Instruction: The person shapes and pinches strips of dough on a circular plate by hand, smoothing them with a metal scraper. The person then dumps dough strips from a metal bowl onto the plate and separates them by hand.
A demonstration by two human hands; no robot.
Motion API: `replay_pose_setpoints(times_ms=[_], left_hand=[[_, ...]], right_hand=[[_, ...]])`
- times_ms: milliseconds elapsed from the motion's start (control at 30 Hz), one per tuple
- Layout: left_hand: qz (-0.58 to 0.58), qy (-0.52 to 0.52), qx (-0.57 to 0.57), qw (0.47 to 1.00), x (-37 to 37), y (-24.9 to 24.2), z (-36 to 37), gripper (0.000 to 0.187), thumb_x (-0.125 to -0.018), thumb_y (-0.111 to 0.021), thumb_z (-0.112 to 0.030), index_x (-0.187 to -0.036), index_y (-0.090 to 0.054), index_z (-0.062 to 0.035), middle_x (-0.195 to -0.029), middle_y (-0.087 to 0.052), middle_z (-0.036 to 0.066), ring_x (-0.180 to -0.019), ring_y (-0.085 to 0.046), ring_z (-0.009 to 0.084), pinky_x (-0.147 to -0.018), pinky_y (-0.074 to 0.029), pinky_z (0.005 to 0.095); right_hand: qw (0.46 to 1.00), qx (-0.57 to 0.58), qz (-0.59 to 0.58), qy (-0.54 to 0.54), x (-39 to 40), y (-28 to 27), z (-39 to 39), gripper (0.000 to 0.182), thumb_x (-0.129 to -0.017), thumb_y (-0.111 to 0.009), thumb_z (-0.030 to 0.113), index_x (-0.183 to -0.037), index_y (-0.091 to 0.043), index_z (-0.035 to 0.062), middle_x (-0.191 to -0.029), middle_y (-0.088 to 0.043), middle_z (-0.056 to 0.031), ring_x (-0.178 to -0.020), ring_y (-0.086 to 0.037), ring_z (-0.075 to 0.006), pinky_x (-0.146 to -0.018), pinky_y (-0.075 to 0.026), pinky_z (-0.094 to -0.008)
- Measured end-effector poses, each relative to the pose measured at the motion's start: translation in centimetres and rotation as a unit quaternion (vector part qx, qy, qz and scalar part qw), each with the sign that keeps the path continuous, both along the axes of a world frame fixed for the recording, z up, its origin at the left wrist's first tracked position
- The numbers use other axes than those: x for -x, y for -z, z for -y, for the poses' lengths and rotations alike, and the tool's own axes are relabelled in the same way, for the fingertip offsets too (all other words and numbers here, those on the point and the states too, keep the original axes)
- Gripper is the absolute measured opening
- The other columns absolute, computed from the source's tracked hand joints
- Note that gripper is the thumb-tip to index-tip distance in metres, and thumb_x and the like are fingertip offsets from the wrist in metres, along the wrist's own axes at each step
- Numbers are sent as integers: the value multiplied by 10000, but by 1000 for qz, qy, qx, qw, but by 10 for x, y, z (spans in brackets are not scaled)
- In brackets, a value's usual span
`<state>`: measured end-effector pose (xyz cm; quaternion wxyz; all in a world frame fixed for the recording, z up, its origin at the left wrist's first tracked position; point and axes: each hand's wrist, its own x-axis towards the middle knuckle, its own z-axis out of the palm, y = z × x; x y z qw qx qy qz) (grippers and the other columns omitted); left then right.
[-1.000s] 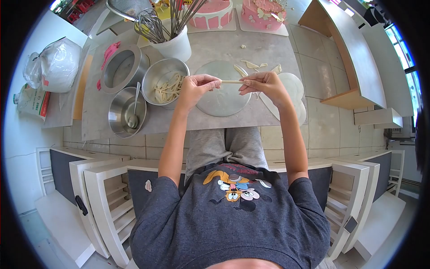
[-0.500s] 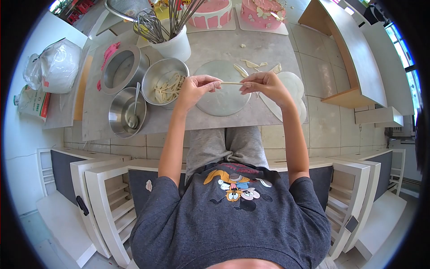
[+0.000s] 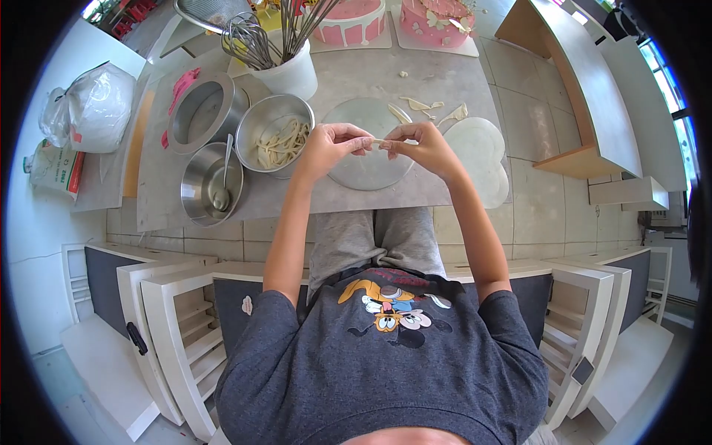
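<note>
Above a round pale mat (image 3: 368, 174) on the table, my hands are close together with a pale dough strip (image 3: 378, 141) between their fingertips. My left hand (image 3: 337, 147) pinches one end, and my right hand (image 3: 417, 146) pinches the other; only a short length shows between them. Just left of my left hand stands a steel bowl (image 3: 248, 156) containing many pale strips (image 3: 284, 147). Beyond my right hand lie several pale scraps (image 3: 423, 106), near a pale scalloped mat (image 3: 478, 167).
A second steel bowl (image 3: 194, 210) with a spoon (image 3: 224, 174) stands at the left beside a deep metal ring-rimmed pot (image 3: 230, 95). A white bucket of whisks (image 3: 291, 78) is behind. Two pink cakes (image 3: 352, 33) sit at the back. Bagged goods (image 3: 110, 107) are far left.
My right hand has moved left, closer to my left hand, so less of the strip shows between them. The strips in the bowl lie differently.
</note>
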<state>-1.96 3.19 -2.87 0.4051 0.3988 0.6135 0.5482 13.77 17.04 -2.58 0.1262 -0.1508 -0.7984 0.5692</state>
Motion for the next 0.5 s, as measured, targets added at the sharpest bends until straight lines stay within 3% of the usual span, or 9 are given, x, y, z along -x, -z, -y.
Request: replay_pose_setpoints(times_ms=[500], left_hand=[[-5,-4,11,1000,-1,-2,0,161,-794,-655,-102,-885,-667,31,-765,-661,80,-699,-623,117,-672,-513,226]], right_hand=[[1000,16,12,8,-6,-1,-3,167,-743,-630,186,-776,-696,37,-658,-645,-42,-681,-589,-114,-718,-436,-277]])
